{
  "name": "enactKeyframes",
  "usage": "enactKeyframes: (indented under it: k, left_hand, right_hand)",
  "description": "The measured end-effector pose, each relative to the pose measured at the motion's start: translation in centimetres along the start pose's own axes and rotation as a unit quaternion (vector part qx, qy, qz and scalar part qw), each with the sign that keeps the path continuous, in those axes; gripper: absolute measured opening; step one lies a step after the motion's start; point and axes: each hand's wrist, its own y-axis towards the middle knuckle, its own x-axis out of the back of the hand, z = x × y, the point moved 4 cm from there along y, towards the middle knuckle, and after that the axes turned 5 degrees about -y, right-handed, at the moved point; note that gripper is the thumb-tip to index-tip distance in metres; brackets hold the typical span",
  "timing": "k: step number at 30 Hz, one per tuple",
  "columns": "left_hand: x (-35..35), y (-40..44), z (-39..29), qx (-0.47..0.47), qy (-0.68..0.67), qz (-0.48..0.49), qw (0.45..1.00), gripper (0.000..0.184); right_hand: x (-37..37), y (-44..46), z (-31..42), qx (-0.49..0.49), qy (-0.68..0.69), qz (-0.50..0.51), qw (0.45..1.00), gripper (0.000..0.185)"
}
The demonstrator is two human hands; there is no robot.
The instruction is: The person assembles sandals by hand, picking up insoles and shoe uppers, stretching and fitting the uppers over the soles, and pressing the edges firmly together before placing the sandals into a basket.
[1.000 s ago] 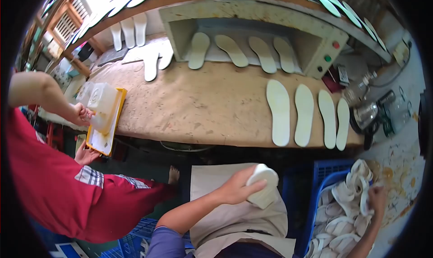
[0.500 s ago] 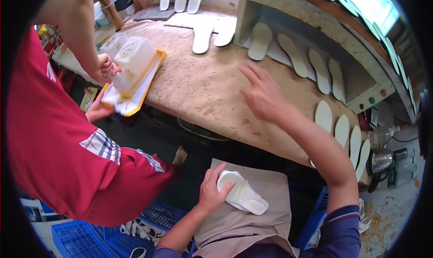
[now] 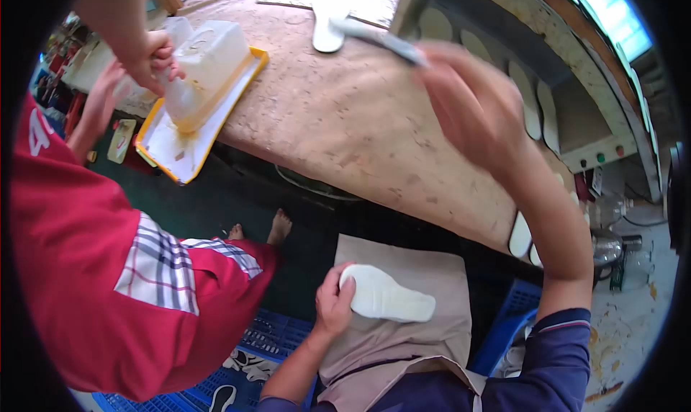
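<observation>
Over the apron on my lap, my left hand (image 3: 335, 304) grips a white sole (image 3: 392, 297) by its wide end, thumb on top. The sole's smooth, foot-shaped face is turned up. Above the workbench, my right hand (image 3: 471, 102) is blurred by motion and pinches a thin pale insole (image 3: 378, 39) at one end, seen almost edge-on. Just beyond that insole, another white insole (image 3: 329, 27) lies on the bench, partly overlapped by the held one.
Several insoles stand in the open heater box (image 3: 576, 124) at right; others lean near the bench's right end. At left, a co-worker in red (image 3: 79, 268) handles a clear plastic container (image 3: 209, 59) on a yellow-edged tray (image 3: 180, 160). Blue crates (image 3: 270, 333) stand below, with glassware (image 3: 633, 264) at right.
My right hand has moved right and now holds an insole; before, it was over the bench. The sole in my left hand now shows a smoother face. The co-worker's lower hand has left the tray.
</observation>
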Motion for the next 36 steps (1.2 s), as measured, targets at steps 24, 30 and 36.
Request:
enactKeyframes:
  k: [24, 30, 36]
  left_hand:
    - [-6.2, 0.3, -9.8, -0.079, -0.145, 0.12, 0.979, 0.03]
    - [-10.4, 1.9, -2.7, 0.157, -0.293, 0.192, 0.923, 0.038]
    - [-9.8, 0.9, -2.3, 0.145, -0.273, 0.189, 0.932, 0.039]
  right_hand:
    - [11.1, -24.6, 13.6, -0.577, 0.747, -0.036, 0.327, 0.055]
    - [13.9, -29.0, 19.0, -0.573, 0.735, 0.01, 0.361, 0.051]
    - [14.2, -27.3, 21.3, -0.617, 0.68, 0.051, 0.392, 0.037]
